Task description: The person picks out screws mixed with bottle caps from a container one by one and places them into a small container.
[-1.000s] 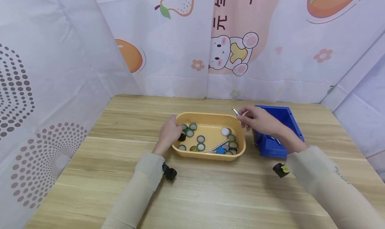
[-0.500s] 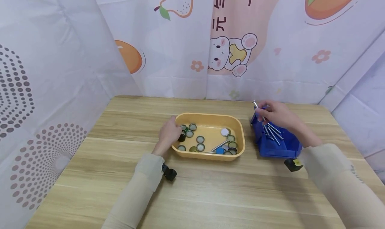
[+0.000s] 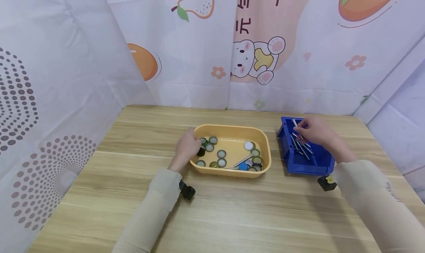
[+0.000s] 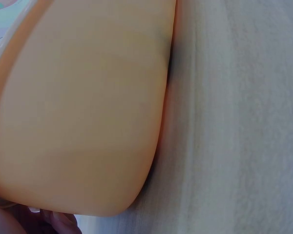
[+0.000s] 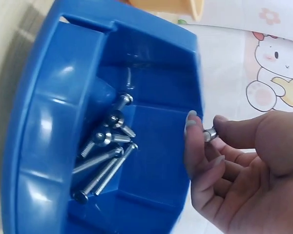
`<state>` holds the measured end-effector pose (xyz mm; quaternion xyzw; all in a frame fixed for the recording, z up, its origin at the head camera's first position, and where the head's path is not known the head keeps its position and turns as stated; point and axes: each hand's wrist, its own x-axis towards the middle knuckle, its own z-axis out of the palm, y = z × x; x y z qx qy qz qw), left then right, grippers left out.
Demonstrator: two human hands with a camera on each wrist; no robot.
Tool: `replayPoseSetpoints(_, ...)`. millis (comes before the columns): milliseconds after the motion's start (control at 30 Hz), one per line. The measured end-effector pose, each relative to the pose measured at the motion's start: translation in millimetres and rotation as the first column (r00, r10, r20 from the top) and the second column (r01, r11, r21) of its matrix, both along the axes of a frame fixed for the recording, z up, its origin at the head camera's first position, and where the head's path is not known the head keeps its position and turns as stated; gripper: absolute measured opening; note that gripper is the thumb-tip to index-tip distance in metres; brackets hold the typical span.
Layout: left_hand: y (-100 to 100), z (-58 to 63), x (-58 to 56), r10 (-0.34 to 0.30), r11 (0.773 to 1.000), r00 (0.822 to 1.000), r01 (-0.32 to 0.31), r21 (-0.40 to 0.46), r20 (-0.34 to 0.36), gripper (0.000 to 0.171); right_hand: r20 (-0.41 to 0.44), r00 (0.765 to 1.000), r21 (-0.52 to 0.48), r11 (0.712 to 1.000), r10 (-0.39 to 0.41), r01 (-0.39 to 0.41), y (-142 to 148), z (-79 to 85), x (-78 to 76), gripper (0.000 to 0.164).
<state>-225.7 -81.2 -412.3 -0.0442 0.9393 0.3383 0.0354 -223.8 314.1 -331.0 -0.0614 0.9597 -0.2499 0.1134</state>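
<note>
My left hand (image 3: 187, 146) grips the left end of a yellow plastic basin (image 3: 229, 128), its fingers at the rim. In the left wrist view only fingertips (image 4: 61, 222) show, beside the basin's outer wall. Inside the basin lie several bottle caps (image 3: 221, 154), a blue cap (image 3: 243, 166) and two metal bolts (image 3: 243, 160). Over the blue bin (image 3: 308, 170), my right hand (image 3: 317, 133) pinches a silver bolt (image 3: 294, 123) between thumb and fingers. The right wrist view shows the bolt's end (image 5: 209, 135) between them. Several bolts (image 5: 100, 168) lie heaped in the bin.
Both containers stand on a wood-grain table (image 3: 225, 212), the bin right of the basin with a narrow gap between. A printed curtain (image 3: 186, 61) hangs behind the table and along its sides. Black wrist cameras (image 3: 187, 191) sit below the cuffs.
My right hand has carried the bolt rightward from the basin's right end to above the blue bin, then slightly lower. The left hand and basin have stayed in place.
</note>
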Motion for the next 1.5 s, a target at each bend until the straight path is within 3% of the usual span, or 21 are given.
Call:
replayPoseSetpoints(167,0,0.6,1.0,-0.003,1.0,1.0,0.003,0.011,-0.004,0.046,0.051,0.998,0.019,1.0,-0.019,0.018,-1,-5.0,-1.0,0.031)
replayPoseSetpoints(367,1,0.6,1.2,0.0,1.0,1.0,0.0,0.016,-0.004,0.044,0.053,0.999,0.077,0.997,0.0,-0.004,-2,-11.1,-0.8,0.029)
replayPoseSetpoints(600,1,2.7,1.7,-0.007,1.0,1.0,0.007,0.009,0.006,0.046,-0.084,0.996,0.232,0.973,0.007,0.013,-2,-19.9,-0.7,0.028)
replayPoseSetpoints(1067,0,3.4,0.7,-0.007,1.0,1.0,0.007,-0.007,0.007,0.046,-0.197,0.98,0.181,0.983,0.008,0.029,-21,1.5,-1.3,0.033)
replayPoseSetpoints(1400,1,4.2,0.8,-0.006,1.0,1.0,0.006,-0.001,0.017,0.048,-0.27,0.96,0.11,0.993,0.074,-0.046,-63,16.3,3.3,0.023)
replayPoseSetpoints(1500,0,3.4,0.3,-0.005,1.0,1.0,0.005,-0.007,0.013,0.048,-0.245,0.964,0.118,0.99,0.104,-0.077,-75,15.7,4.6,0.021)
